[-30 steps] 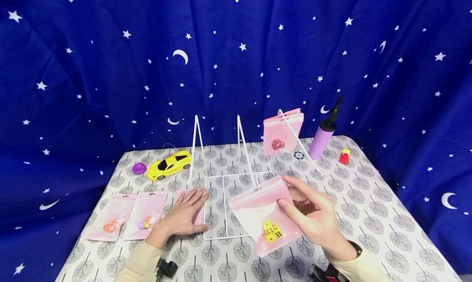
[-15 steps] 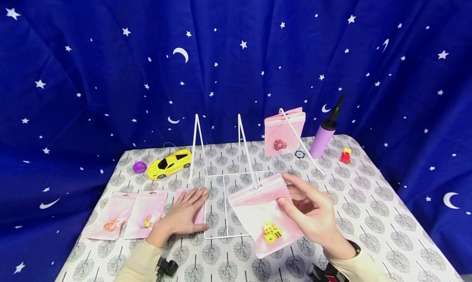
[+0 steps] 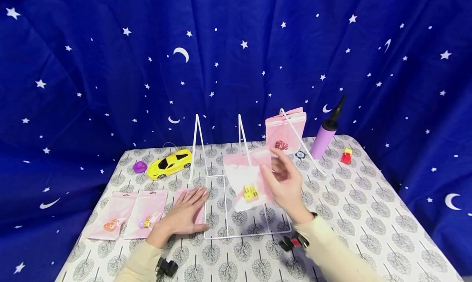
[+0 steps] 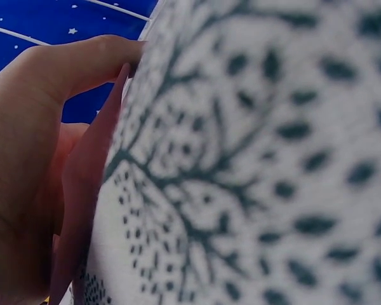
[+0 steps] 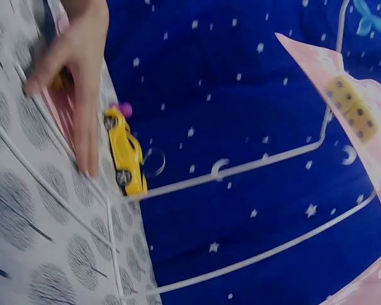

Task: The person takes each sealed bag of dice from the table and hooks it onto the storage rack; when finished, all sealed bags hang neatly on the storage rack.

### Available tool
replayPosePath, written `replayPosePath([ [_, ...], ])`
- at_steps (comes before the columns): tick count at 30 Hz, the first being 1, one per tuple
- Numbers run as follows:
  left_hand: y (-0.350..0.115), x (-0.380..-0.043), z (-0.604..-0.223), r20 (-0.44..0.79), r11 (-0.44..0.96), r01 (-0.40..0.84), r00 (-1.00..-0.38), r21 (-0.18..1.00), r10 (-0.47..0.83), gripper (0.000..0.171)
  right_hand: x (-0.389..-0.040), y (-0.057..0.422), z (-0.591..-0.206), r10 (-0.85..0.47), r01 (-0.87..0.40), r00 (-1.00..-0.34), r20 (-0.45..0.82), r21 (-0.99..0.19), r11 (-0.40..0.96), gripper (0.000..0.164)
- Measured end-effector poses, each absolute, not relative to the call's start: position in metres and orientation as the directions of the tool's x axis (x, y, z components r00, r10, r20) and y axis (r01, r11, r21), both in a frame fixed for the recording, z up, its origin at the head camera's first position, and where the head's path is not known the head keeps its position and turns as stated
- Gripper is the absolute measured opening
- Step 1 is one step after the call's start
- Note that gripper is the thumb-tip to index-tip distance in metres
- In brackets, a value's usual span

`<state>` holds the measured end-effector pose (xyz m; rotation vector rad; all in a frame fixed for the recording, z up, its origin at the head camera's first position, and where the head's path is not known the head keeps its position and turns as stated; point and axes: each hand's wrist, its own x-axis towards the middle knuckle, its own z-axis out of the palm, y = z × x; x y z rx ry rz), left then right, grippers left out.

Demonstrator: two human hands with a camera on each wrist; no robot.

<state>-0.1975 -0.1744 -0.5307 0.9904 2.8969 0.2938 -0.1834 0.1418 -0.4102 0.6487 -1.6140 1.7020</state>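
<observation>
My right hand (image 3: 285, 181) pinches the right edge of a pink zip bag (image 3: 236, 171) with yellow dice (image 3: 250, 192) inside. This bag is at the middle arm of a white wire rack (image 3: 254, 235), its top edge around the arm; the hang hole is too blurred to make out. My left hand (image 3: 186, 212) lies flat with spread fingers over another pink bag (image 3: 199, 214), beside the rack's left side, and covers most of it. In the right wrist view the held bag (image 5: 362, 121) shows dotted yellow dice.
Two pink bags with dice, one bag (image 3: 110, 216) and another bag (image 3: 151, 212), lie at left. Hanging bags (image 3: 285, 130) fill the rack's right arm. Behind stand a yellow toy car (image 3: 169, 164), a purple toy (image 3: 140, 167), a purple pump (image 3: 323, 138) and a red-yellow toy (image 3: 346, 156).
My right hand has moved away from me, up and to the left, and the bag with yellow dice has slid further back along the middle arm. The left hand has stayed put.
</observation>
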Motion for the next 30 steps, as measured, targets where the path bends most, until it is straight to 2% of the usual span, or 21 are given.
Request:
replayPosePath([
  [6,-0.174,-0.198,-0.532,0.002,0.775,0.602,-0.79,0.19,0.613,0.104,-0.233,0.131,-0.406,0.238,-0.681,-0.693,0.68,-0.727,0.093,0.052],
  [10,-0.174,-0.199,-0.533,0.002,0.775,0.606,-0.788,0.179,0.616,0.103,-0.246,0.127,-0.391,0.244,-0.639,-0.727,0.642,-0.762,0.103,0.051],
  [13,-0.175,-0.199,-0.532,0.001,0.778,0.604,-0.79,0.175,0.613,0.103,-0.25,0.125,-0.383,0.235,-0.64,-0.729,0.643,-0.762,0.099,0.05],
  [20,-0.175,-0.199,-0.532,0.01,0.774,0.608,-0.787,0.174,0.616,0.103,-0.272,0.13,-0.402,0.248,-0.634,-0.733,0.634,-0.768,0.088,0.053],
  [25,-0.175,-0.198,-0.53,0.022,0.768,0.613,-0.784,0.184,0.62,0.102,-0.269,0.136,-0.412,0.207,-0.612,-0.765,0.61,-0.789,0.064,0.052],
  [30,-0.175,-0.197,-0.53,0.01,0.773,0.602,-0.79,0.199,0.613,0.102,-0.249,0.144,-0.413,0.135,-0.554,-0.813,0.566,-0.824,0.121,0.031],
])
